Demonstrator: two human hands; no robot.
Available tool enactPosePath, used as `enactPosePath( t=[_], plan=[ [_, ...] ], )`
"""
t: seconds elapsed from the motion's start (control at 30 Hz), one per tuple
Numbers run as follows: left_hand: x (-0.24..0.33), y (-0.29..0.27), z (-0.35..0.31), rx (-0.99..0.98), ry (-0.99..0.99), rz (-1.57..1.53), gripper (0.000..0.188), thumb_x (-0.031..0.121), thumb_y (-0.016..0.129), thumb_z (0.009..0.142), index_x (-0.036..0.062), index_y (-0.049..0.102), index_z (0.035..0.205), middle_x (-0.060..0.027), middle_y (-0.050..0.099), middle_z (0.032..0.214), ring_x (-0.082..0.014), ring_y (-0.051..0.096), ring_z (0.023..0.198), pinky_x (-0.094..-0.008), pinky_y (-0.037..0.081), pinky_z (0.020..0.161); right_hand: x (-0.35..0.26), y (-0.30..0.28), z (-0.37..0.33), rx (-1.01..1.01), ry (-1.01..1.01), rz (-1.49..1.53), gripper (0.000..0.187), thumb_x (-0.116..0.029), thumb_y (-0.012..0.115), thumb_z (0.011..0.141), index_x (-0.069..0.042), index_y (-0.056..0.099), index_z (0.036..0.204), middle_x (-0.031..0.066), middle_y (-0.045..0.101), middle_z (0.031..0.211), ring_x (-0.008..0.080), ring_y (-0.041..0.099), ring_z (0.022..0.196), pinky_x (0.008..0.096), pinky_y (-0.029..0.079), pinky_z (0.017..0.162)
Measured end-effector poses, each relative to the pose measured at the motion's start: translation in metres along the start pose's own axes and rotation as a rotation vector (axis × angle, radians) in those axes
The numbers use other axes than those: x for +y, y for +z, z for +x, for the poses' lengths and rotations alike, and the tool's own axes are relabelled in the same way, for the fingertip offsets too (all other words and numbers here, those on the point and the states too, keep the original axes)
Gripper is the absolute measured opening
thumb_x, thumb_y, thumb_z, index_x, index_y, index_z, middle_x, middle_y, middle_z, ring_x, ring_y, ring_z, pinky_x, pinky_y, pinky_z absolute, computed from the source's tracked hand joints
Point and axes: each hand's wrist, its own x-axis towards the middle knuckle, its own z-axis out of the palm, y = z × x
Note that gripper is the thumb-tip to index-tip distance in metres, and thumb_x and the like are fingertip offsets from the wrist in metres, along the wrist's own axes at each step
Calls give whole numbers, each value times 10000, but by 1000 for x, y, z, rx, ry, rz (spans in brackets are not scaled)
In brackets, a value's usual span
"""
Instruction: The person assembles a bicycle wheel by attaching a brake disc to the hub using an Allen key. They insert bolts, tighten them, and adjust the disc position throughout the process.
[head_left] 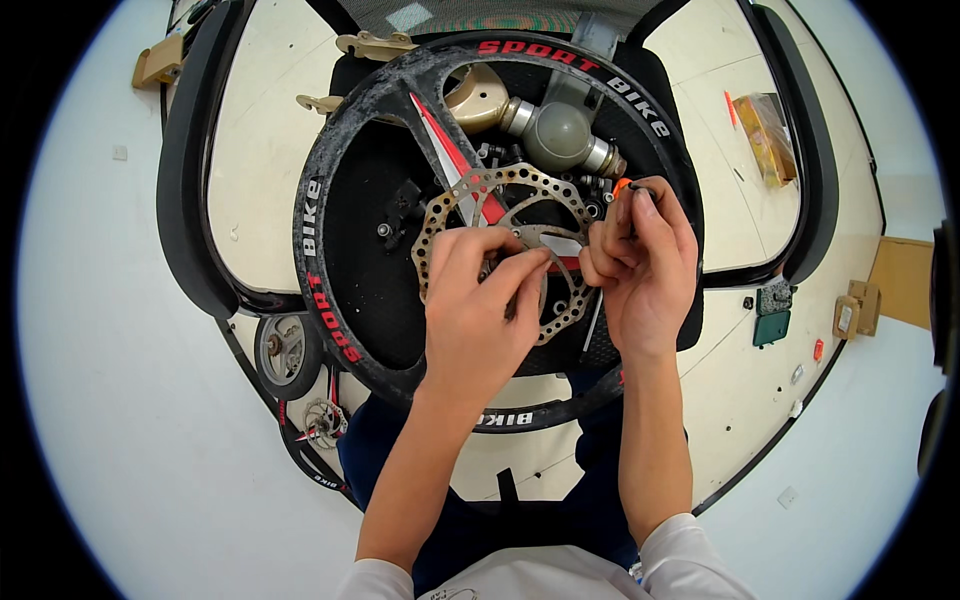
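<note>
My left hand (pixel 478 300) is closed in a pinch over the hub area of a perforated brake rotor (pixel 437 215); whatever its fingertips hold is hidden. Closed fingers of my right hand (pixel 645 260) are raised at the rotor's right edge, around a small piece with an orange end (pixel 622 187), mostly covered. Beneath both hands lies a black spoked bike wheel (pixel 318 245) with red and white markings, the rotor at its middle. A thin metal rod (pixel 592 325) shows below my right hand; whether it joins the orange piece I cannot tell.
The wheel rests on a black chair seat (pixel 690 325) between two armrests (pixel 185 190). A grey and beige jointed mechanism (pixel 560 135) and several small bolts lie within the rim. A smaller wheel (pixel 287 355) and another rotor (pixel 323 422) are at left; boxes (pixel 765 140) lie at right.
</note>
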Motion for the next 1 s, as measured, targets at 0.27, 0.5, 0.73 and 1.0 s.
enactPosePath(
  t=[0.27,0.5,0.73,1.0],
  plan=[
    [1,0,5,-18,-94,24,201,43,840,711,85,795,902,-42,585,869,-213,562,852,-316,475,686,2,9,4,-50,-164,12,254,-213,477,1066,3,583,984,41,491,834,107,439,716,284,383,650],
    [-6,-2,2,-13,-51,11,207,56,846,705,85,795,904,-44,601,876,-211,566,847,-316,477,680,-8,1,-4,36,-277,-609,351,-264,488,1094,28,660,1007,7,646,901,78,526,707,224,423,618],
    [-6,-1,1,9,-76,-31,219,20,821,709,98,795,912,-35,609,878,-210,565,839,-313,477,684,-6,-13,-10,77,-219,-539,365,-268,500,1091,38,642,952,63,648,734,97,594,596,225,465,556],
    [-6,-3,2,-39,-57,-25,243,-7,790,713,97,794,933,-30,611,880,-218,558,843,-323,474,734,-4,-9,-14,66,-309,-570,313,-202,509,1082,54,641,960,69,652,737,106,620,619,228,503,585]
  ],
)
